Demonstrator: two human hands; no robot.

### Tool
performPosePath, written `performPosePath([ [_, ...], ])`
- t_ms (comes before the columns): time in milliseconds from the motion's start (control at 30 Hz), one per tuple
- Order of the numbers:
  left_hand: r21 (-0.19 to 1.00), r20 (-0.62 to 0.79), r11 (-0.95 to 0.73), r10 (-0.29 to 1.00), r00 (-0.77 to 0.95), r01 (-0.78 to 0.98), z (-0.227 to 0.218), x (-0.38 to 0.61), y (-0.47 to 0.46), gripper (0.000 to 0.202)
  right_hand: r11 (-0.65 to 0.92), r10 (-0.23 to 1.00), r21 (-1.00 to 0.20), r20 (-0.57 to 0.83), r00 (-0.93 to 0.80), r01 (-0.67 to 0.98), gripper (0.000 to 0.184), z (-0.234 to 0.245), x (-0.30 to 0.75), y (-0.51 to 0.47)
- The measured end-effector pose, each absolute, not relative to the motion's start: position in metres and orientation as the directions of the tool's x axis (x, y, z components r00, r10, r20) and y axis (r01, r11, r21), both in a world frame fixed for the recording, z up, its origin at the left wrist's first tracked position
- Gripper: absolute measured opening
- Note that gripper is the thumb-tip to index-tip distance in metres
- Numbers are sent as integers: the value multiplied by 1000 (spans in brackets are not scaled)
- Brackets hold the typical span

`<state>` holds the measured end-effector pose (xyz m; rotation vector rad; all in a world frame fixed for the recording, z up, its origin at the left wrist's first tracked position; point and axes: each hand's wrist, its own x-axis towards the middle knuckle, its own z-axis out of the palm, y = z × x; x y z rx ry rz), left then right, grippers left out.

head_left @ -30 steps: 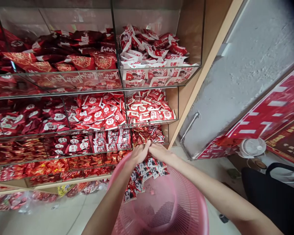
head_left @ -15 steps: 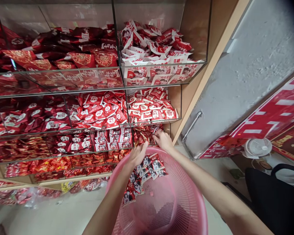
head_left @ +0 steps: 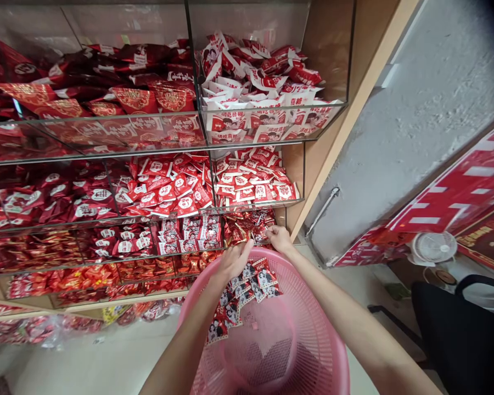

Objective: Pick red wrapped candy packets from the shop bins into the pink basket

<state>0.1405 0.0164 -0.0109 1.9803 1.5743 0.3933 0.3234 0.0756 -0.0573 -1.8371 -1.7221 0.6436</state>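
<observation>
A pink plastic basket [head_left: 341,351] stands below me against the shelves. Several small red-and-black candy packets [head_left: 247,288] lie in its far left part. My left hand [head_left: 234,260] is over the basket's far left rim, its thumb stretched out and its fingers extended. At the far right rim, my right hand [head_left: 279,238] has its fingers curled by the front of a low compartment. Whatever those fingers may pinch is too small to make out. Shiny red wrapped candies [head_left: 239,230] fill that compartment just beyond both hands.
Glass-fronted shelves [head_left: 107,156] hold many red candy packets, with white-edged ones [head_left: 271,104] at upper right. A wooden side panel [head_left: 333,148] meets a grey wall [head_left: 395,159]. To the right are a white fan [head_left: 434,247] and a black chair [head_left: 456,334].
My right hand has moved slightly right and down, away from the candies in the low compartment. My left hand has shifted slightly to the right. The basket and its packets look unchanged.
</observation>
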Motion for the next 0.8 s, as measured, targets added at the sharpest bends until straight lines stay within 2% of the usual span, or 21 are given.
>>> performPosePath([
  [167,584,-128,-147,955,269,799,-13,145,17,73,-109,987,-606,30,160,788,23,-56,326,65],
  [300,571,-137,-152,951,277,807,-14,147,18,72,-144,979,-518,49,198,843,31,-48,327,55],
  [433,566,-126,-167,950,285,808,-15,147,18,72,-117,990,-320,43,138,940,35,-41,327,50],
  [567,571,-127,-190,941,315,799,-14,146,19,72,-98,995,-180,0,100,979,41,-34,323,52],
  [667,566,-125,-179,946,299,804,-15,146,20,72,-34,999,-128,27,37,991,43,-25,319,64],
  [800,553,-99,-175,957,273,815,-18,147,19,72,71,997,-116,39,-67,991,44,-11,312,94],
])
